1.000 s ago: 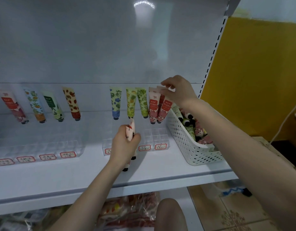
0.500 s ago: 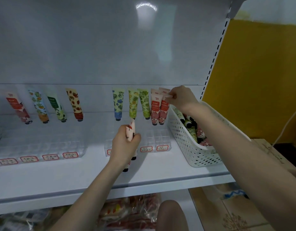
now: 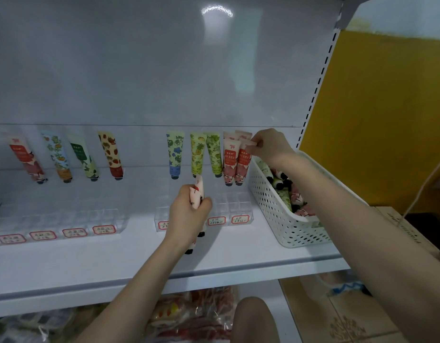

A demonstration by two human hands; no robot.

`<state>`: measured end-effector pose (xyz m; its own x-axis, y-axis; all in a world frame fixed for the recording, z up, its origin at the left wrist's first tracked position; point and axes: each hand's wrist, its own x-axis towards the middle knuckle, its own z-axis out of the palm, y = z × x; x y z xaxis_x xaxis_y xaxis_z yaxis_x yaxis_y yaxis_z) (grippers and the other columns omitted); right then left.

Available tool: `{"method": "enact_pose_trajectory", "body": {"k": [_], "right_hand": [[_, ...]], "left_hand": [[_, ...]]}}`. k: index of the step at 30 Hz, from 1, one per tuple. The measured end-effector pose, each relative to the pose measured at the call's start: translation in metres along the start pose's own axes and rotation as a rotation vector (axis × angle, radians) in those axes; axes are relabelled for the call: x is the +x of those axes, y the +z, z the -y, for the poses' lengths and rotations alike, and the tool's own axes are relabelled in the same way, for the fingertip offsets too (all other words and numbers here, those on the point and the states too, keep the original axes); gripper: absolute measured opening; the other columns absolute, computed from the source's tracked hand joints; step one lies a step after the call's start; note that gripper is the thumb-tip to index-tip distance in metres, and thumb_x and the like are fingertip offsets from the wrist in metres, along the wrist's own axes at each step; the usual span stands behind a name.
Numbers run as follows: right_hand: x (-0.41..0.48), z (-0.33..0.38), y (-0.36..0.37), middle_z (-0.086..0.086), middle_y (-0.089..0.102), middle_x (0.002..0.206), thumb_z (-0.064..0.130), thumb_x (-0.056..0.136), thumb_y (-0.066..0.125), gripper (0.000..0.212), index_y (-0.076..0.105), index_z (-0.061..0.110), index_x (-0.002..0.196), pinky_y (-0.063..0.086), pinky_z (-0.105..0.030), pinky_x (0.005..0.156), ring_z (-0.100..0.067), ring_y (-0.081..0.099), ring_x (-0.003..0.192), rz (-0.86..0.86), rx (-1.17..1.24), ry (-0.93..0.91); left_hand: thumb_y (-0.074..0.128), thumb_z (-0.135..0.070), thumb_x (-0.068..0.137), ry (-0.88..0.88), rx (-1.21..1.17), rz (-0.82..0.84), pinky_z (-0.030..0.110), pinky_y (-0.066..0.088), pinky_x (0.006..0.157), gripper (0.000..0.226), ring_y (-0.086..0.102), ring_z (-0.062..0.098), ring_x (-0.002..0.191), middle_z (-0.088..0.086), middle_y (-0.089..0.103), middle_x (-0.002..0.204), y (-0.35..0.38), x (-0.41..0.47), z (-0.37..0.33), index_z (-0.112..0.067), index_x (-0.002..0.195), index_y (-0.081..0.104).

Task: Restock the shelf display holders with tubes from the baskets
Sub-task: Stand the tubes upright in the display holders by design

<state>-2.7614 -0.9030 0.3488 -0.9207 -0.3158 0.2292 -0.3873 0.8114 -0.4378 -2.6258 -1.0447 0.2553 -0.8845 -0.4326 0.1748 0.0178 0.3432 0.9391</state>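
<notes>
Pinching top of red tube [image 3: 243,162] in holder [image 3: 240,208]: right hand [image 3: 269,147] fingers; left hand [image 3: 187,217] fingers curled round tube bundle [image 3: 198,191]

Left hand [image 3: 189,215] curled in a closed grip — right hand [image 3: 271,147] reaches farther, fingertips [image 3: 257,142] pinched.

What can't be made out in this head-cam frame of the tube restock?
Head view only.
Number of pink-and-white tubes the left hand grips: its fist covers them.
Text on the red-bordered labels: too small, one half covered by that hand.
Lower contents of the white perforated plastic basket: its wall and the right forearm hide them.
Whether the red-and-pink tube pinched by the right hand sits in its clear holder: too small.
</notes>
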Motion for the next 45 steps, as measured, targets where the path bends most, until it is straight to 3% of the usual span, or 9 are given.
{"method": "enact_pose_trajectory", "body": {"k": [8, 14, 17, 20, 23, 27, 35, 41, 45], "right_hand": [[0.000, -0.002, -0.007, -0.009, 0.064, 0.108, 0.020, 0.092, 0.056, 0.024, 0.064, 0.005, 0.108, 0.045, -0.027, 0.080, -0.019, 0.057, 0.092, -0.004, 0.034, -0.034], [0.008, 0.012, -0.014, -0.006, 0.069, 0.100, 0.015, 0.093, 0.050, 0.020, 0.068, 0.007, 0.099, 0.050, -0.026, 0.078, -0.014, 0.060, 0.083, -0.259, 0.100, -0.155], [0.016, 0.034, -0.012, -0.005, 0.069, 0.102, 0.014, 0.092, 0.049, 0.021, 0.067, 0.009, 0.101, 0.051, -0.028, 0.083, -0.017, 0.063, 0.090, -0.147, 0.104, -0.234], [0.027, 0.051, -0.002, -0.005, 0.064, 0.116, 0.017, 0.091, 0.053, 0.027, 0.062, 0.009, 0.115, 0.046, -0.028, 0.091, -0.019, 0.058, 0.106, -0.005, 0.008, -0.263], [0.036, 0.056, 0.008, -0.004, 0.062, 0.117, 0.018, 0.090, 0.056, 0.027, 0.062, 0.011, 0.115, 0.044, -0.026, 0.086, -0.019, 0.058, 0.106, 0.075, -0.071, -0.262], [0.040, 0.057, 0.012, -0.005, 0.065, 0.110, 0.015, 0.089, 0.057, 0.019, 0.066, 0.010, 0.105, 0.047, -0.027, 0.082, -0.020, 0.061, 0.098, 0.059, -0.116, -0.237], [0.041, 0.054, 0.011, -0.007, 0.065, 0.107, 0.013, 0.088, 0.056, 0.016, 0.065, 0.010, 0.101, 0.048, -0.028, 0.079, -0.020, 0.062, 0.089, 0.072, -0.123, -0.187], [0.038, 0.056, 0.012, -0.006, 0.065, 0.106, 0.014, 0.090, 0.053, 0.017, 0.063, 0.012, 0.102, 0.042, -0.033, 0.090, -0.025, 0.062, 0.094, 0.044, -0.215, -0.188], [0.037, 0.056, 0.012, -0.005, 0.066, 0.104, 0.013, 0.089, 0.053, 0.016, 0.063, 0.012, 0.102, 0.042, -0.033, 0.089, -0.023, 0.061, 0.093, 0.043, -0.226, -0.188]], "left_hand": [[0.055, -0.014, 0.090, 0.003, 0.006, -0.006, 0.021, 0.038, 0.054, 0.009, 0.044, 0.011, 0.063, 0.001, 0.048, 0.073, -0.001, 0.001, -0.001, -0.014, 0.095, 0.047], [0.055, -0.015, 0.091, -0.002, 0.013, -0.012, 0.017, 0.039, 0.052, 0.010, 0.046, 0.010, 0.064, 0.001, 0.049, 0.075, -0.004, 0.002, -0.002, -0.015, 0.096, 0.046], [0.054, -0.016, 0.091, -0.007, 0.025, -0.022, 0.010, 0.038, 0.046, 0.011, 0.046, 0.009, 0.064, 0.001, 0.049, 0.076, -0.007, 0.004, -0.002, -0.016, 0.098, 0.046], [0.055, -0.017, 0.091, -0.017, 0.030, -0.030, 0.014, 0.041, 0.048, 0.012, 0.050, 0.012, 0.068, 0.006, 0.055, 0.085, -0.009, 0.006, -0.002, -0.017, 0.100, 0.046], [0.055, -0.016, 0.090, -0.022, 0.016, -0.036, 0.020, 0.044, 0.057, 0.013, 0.055, 0.021, 0.077, 0.011, 0.057, 0.091, -0.011, 0.008, -0.001, -0.016, 0.100, 0.047], [0.056, -0.015, 0.090, -0.030, -0.009, -0.026, 0.023, 0.045, 0.064, 0.014, 0.057, 0.025, 0.083, 0.012, 0.059, 0.092, -0.013, 0.008, -0.001, -0.016, 0.101, 0.048], [0.055, -0.013, 0.090, -0.033, -0.002, -0.026, 0.022, 0.042, 0.058, 0.013, 0.054, 0.021, 0.076, 0.014, 0.059, 0.091, -0.015, 0.007, 0.002, -0.016, 0.100, 0.047], [0.054, -0.013, 0.090, -0.037, -0.010, -0.027, 0.020, 0.043, 0.054, 0.013, 0.054, 0.021, 0.075, 0.014, 0.058, 0.091, -0.015, 0.007, 0.003, -0.016, 0.100, 0.047], [0.055, -0.015, 0.089, -0.044, -0.022, -0.028, 0.025, 0.046, 0.059, 0.014, 0.057, 0.025, 0.080, 0.015, 0.059, 0.092, -0.017, 0.006, 0.003, -0.016, 0.102, 0.048]]}}
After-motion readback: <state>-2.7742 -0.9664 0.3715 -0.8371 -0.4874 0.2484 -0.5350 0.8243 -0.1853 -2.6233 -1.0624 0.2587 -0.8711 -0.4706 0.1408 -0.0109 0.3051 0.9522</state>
